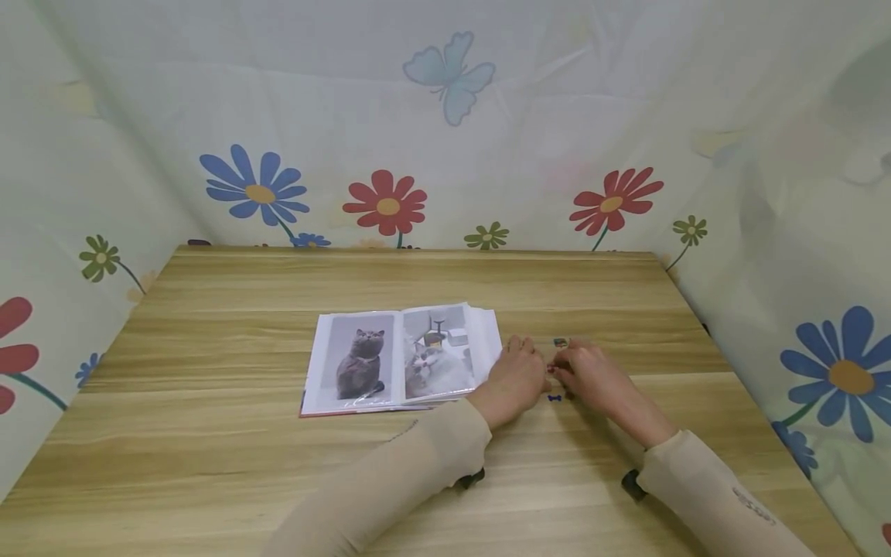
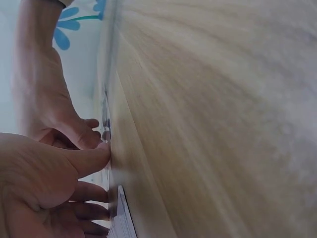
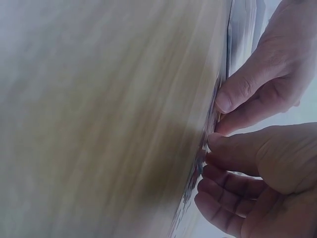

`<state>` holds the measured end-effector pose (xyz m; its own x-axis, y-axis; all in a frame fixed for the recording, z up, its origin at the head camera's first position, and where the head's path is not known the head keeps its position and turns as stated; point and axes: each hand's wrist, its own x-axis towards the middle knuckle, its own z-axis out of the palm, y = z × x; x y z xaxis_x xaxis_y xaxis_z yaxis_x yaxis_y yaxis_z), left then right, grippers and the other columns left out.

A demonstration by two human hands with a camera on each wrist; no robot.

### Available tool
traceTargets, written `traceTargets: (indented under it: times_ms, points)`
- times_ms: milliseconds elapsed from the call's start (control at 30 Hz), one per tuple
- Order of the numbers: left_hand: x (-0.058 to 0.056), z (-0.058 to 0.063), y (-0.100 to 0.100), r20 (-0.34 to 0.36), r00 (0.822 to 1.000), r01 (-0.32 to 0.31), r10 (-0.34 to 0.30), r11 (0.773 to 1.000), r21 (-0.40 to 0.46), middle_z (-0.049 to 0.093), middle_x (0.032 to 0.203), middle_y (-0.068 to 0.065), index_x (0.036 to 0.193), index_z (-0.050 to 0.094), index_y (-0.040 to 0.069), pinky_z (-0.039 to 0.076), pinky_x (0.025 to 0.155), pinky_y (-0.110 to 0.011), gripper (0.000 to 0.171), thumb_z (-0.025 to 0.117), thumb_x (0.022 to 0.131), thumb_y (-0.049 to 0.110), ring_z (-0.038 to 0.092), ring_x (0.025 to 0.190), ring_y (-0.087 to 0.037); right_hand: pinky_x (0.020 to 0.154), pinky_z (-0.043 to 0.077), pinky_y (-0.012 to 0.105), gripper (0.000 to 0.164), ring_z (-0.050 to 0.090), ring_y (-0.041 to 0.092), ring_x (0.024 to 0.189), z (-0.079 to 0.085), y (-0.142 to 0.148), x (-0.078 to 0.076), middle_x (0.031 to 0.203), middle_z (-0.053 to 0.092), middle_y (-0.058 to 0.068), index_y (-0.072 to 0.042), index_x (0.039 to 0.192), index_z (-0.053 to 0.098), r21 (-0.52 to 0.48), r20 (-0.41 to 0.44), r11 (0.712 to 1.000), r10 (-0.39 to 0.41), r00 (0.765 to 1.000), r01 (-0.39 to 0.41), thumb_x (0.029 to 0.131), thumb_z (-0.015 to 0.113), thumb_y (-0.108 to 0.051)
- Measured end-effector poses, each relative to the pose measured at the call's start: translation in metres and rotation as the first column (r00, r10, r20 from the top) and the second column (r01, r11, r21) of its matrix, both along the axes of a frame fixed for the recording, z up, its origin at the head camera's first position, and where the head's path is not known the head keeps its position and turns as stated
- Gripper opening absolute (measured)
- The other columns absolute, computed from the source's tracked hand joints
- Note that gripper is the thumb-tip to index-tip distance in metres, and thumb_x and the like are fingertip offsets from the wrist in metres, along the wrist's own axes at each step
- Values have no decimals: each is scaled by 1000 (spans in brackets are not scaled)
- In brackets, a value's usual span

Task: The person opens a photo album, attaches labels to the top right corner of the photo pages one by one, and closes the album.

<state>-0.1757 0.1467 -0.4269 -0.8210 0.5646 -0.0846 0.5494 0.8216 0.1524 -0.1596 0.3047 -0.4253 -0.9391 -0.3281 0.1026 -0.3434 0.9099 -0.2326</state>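
A photo album (image 1: pixel 401 356) lies spread on the table, with a grey cat picture on its left page and a white-and-grey cat on its right. Beside its right edge my left hand (image 1: pixel 517 379) rests palm down, fingers fairly straight, its thumb touching a thin clear sheet of stickers. My right hand (image 1: pixel 592 377) pinches a small dark reddish sticker (image 1: pixel 550 369) between thumb and forefinger, close to the left thumb. Around the fingers show a coloured sticker (image 1: pixel 560 342) and a blue bone-shaped sticker (image 1: pixel 554 398). In the right wrist view the sheet (image 3: pixel 190 186) looks thin and glossy, seen edge-on.
The wooden table (image 1: pixel 230 480) extends on every side of the album. Behind it and at both sides hangs a white curtain (image 1: pixel 320 100) printed with flowers and a butterfly.
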Motion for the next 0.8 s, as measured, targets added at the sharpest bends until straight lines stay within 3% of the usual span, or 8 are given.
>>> traceTargets:
  times_ms: [300, 500, 800]
  points:
    - [1, 0, -1, -23, 1000, -3, 3, 1000, -2, 62, 138, -10, 127, 69, 8, 47, 115, -38, 47, 66, 98, 44, 54, 132, -28, 75, 59, 42, 13, 67, 24, 85, 1, -2, -2, 93, 70, 12, 0, 102, 76, 8, 36, 1000, 3, 999, -4, 90, 74, -4]
    - [1, -1, -1, -52, 999, 2, -3, 1000, -7, 64, 131, -8, 125, 70, 8, 49, 110, -37, 45, 66, 98, 43, 56, 126, -26, 81, 61, 44, 11, 71, 28, 91, 0, -4, -2, 93, 73, 11, -2, 95, 77, -15, -6, 999, 38, 999, -38, 86, 75, 4]
    - [1, -1, -1, -57, 998, 6, -7, 1000, -4, 65, 128, -8, 123, 70, 8, 51, 107, -36, 43, 66, 98, 43, 56, 123, -25, 77, 61, 41, 15, 71, 26, 88, -2, -6, -3, 93, 72, 12, 1, 96, 75, -33, -11, 998, 59, 998, -59, 83, 74, 9]
